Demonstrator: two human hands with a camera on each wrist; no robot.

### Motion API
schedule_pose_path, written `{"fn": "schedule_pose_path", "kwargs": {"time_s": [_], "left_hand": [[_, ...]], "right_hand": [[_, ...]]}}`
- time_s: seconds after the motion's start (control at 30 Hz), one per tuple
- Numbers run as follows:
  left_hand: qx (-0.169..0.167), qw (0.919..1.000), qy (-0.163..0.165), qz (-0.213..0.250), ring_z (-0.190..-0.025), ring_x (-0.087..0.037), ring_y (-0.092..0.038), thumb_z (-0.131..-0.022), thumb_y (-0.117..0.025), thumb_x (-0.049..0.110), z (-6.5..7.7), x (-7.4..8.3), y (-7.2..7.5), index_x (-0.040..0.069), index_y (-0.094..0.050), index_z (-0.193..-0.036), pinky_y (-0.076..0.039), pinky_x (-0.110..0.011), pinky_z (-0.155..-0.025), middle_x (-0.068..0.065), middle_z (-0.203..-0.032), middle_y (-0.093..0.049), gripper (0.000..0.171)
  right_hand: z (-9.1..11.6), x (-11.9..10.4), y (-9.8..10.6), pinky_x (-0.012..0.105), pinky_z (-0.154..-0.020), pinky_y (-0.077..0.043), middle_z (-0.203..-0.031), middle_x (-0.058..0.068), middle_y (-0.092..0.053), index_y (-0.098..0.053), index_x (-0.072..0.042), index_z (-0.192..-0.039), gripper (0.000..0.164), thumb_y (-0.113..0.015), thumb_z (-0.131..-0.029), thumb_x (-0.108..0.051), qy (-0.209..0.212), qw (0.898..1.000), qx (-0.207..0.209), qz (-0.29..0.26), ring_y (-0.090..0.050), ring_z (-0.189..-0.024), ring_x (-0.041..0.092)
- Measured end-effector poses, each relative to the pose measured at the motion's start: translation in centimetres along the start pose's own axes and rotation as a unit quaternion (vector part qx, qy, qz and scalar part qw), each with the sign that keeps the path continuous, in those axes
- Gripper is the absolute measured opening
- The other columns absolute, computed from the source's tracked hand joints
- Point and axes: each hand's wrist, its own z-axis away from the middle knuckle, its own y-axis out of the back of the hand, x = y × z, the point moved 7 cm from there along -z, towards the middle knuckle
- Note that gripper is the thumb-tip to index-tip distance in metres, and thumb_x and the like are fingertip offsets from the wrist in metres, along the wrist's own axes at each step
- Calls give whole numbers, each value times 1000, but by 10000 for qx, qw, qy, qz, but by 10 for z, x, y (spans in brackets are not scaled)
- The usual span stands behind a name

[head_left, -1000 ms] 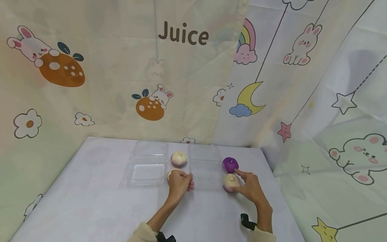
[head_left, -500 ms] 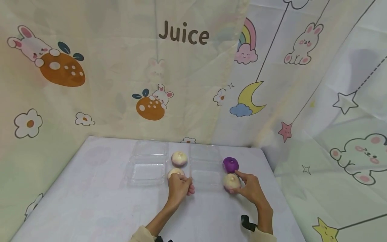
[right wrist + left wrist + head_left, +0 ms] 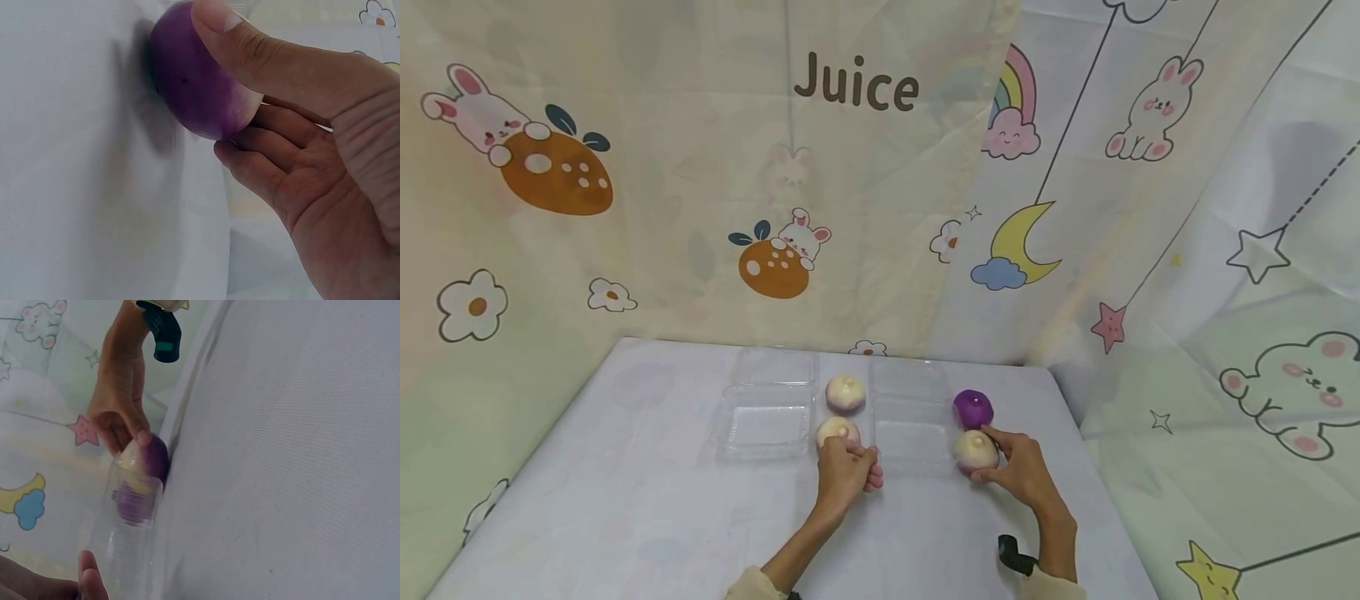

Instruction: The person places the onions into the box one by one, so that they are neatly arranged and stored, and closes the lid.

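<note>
Two cream-and-purple turnips lie in a column between two clear plastic boxes: the far turnip (image 3: 846,393) and the near turnip (image 3: 837,430). My left hand (image 3: 847,475) is at the near turnip's front edge, fingers bent and overlapping it in the head view. The left wrist view shows only part of the left hand (image 3: 50,586), with fingertips up and no turnip beside them. On the right, my right hand (image 3: 1022,468) grips another cream-and-purple turnip (image 3: 976,454), thumb on its near side, index finger behind. A purple onion-like vegetable (image 3: 973,409) sits just behind it.
An open clear box (image 3: 765,454) with its lid raised back stands left of the middle turnips. The second clear box (image 3: 912,467) lies between them and the right-hand pair. A white cloth (image 3: 647,500) covers the table; patterned curtains (image 3: 662,167) hang behind.
My left hand has drawn back slightly toward me, uncovering more of the near turnip, which stays in place. My right hand has shifted very little, its thumb a touch lower.
</note>
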Motion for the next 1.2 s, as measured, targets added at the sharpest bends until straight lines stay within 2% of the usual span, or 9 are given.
{"fn": "schedule_pose_path", "kwargs": {"time_s": [0.2, 0.4, 0.67, 0.97, 1.2], "left_hand": [[27, 10000, -29, -24, -50, -15, -74, -99, -70, 1, 0, -2, 0, -16, -75, -90, -64, -30, -49, -15, -66, -77, 20], [64, 10000, 26, -1, -49, -13, -73, -98, -70, 1, 0, -3, 0, -15, -76, -89, -64, -30, -49, -14, -66, -77, 19], [192, 9998, 82, 33, -48, -13, -72, -97, -71, 2, 2, -7, 2, -14, -76, -87, -63, -30, -48, -12, -64, -76, 19], [275, 9996, 85, 65, -49, -15, -73, -98, -72, 3, 4, -13, 1, -14, -75, -88, -64, -32, -48, -13, -64, -76, 19], [334, 9994, 54, 89, -50, -15, -73, -99, -72, 3, 4, -14, 1, -14, -75, -90, -64, -30, -49, -13, -65, -76, 19]], "right_hand": [[3, 0, -1, 54, -99, -62, -138, 20, -75, -70, 2, -141, 84, -105, -68, -17, 34, 9998, 131, -141, -73, -122, 32], [5, 1, -1, 62, -108, -58, -141, 23, -72, -67, 4, -144, 83, -103, -71, -13, 19, 9991, 165, -394, -68, -134, 44], [7, 6, -3, 53, -108, -59, -140, 23, -73, -69, 3, -142, 81, -104, -70, -10, -14, 9976, 255, -649, -67, -135, 43], [9, 9, -4, 52, -109, -59, -141, 22, -72, -69, 4, -142, 82, -104, -69, -9, 8, 9957, 203, -903, -66, -136, 41], [7, 11, -4, 36, -107, -61, -140, 20, -74, -70, 1, -141, 82, -104, -67, -11, 89, 9952, 195, -952, -66, -135, 37]]}}
